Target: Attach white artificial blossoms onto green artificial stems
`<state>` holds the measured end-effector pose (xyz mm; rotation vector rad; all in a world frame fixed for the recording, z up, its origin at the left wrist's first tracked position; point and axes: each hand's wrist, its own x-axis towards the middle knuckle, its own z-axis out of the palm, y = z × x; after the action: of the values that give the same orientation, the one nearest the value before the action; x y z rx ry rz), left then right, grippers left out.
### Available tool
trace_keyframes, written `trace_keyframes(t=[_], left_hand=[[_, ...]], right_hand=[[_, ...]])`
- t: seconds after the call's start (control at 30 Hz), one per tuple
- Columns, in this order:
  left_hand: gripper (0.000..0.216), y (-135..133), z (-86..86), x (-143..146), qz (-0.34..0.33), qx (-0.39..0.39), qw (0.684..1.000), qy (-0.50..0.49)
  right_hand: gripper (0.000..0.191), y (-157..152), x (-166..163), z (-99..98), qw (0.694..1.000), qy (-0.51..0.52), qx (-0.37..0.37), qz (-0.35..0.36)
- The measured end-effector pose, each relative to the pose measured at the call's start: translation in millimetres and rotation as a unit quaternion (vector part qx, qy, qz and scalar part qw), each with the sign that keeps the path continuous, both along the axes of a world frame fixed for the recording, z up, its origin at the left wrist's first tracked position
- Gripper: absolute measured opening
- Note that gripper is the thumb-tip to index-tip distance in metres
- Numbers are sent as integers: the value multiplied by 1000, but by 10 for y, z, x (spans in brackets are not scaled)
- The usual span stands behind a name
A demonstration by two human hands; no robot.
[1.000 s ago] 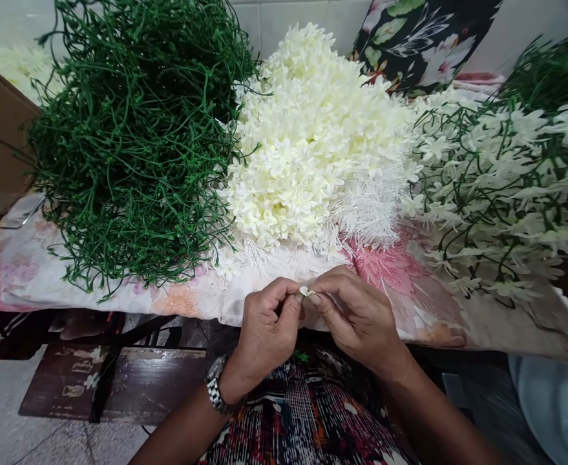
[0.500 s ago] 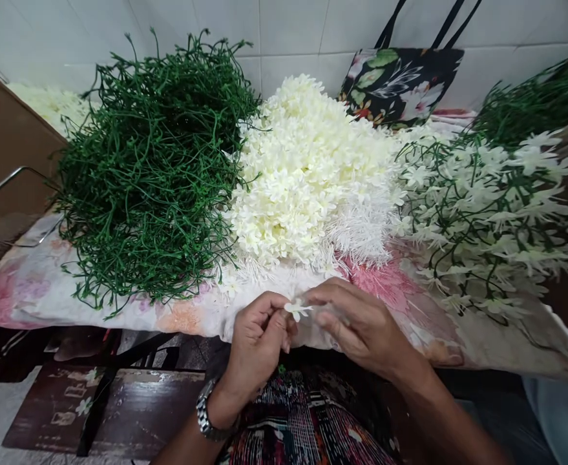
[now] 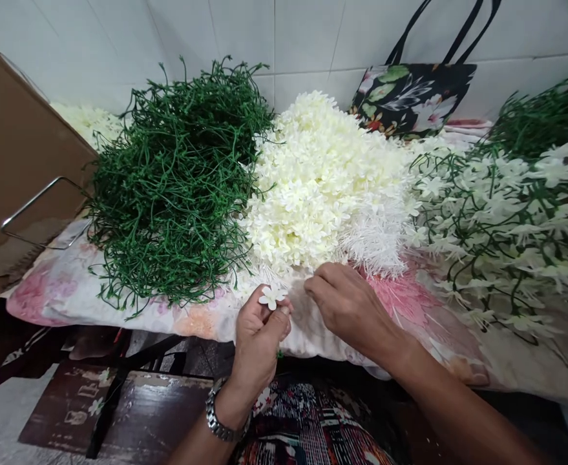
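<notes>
2 hands: left hand (image 3: 259,336), right hand (image 3: 349,307). 1 loose white flower (image 3: 273,297). 1 green stem heap (image 3: 177,181), 1 white blossom heap (image 3: 322,187), 1 pile of flowered sprigs (image 3: 506,219). 1 floral bag (image 3: 412,97), 1 wristwatch (image 3: 218,423).

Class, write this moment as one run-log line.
left hand: pinches white flower | right hand: reaches white flower pile, holding unclear | left of pile: green stems | under all: floral cloth

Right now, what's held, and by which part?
The left hand pinches a small white flower from just beneath its petals. The right hand holds nothing visible, fingertips at the white pile.
</notes>
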<state>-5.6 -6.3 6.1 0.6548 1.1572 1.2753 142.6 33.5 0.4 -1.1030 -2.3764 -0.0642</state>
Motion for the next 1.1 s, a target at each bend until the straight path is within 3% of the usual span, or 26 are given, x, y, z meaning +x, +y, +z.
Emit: trace_keyframes(t=[0.13, 0.27, 0.4, 0.5, 0.6, 0.73, 0.83, 0.93, 1.03, 1.1], left_hand=[[3, 146, 40, -9, -8, 98, 976, 192], [27, 399, 171, 13, -27, 229, 879, 416], [37, 591, 235, 84, -76, 220, 765, 601], [31, 637, 215, 106, -83, 202, 726, 652], [25, 622, 182, 72, -55, 227, 757, 611], [16, 551, 154, -6, -19, 222, 837, 500], [12, 474, 148, -42, -7, 171, 918, 358], [11, 392, 164, -35, -3, 74, 983, 167], [22, 311, 198, 18, -3, -4, 1000, 22], [26, 259, 211, 63, -10, -15, 1000, -12]], right_hand=[[16, -4, 72, 63, 983, 171, -60, 29], [14, 36, 81, 88, 972, 227, -64, 11], [14, 59, 92, 59, 964, 258, -60, 4], [14, 53, 120, 44, 960, 268, -85, 5], [13, 39, 139, 57, 954, 284, -95, 1], [14, 31, 151, 88, 952, 288, -105, -4], [13, 25, 167, 96, 948, 296, -114, -14], [9, -18, 173, 136, 921, 360, -147, -27], [5, -100, 137, 227, 879, 437, -187, -34], [5, -153, 90, 285, 869, 457, -187, -29]])
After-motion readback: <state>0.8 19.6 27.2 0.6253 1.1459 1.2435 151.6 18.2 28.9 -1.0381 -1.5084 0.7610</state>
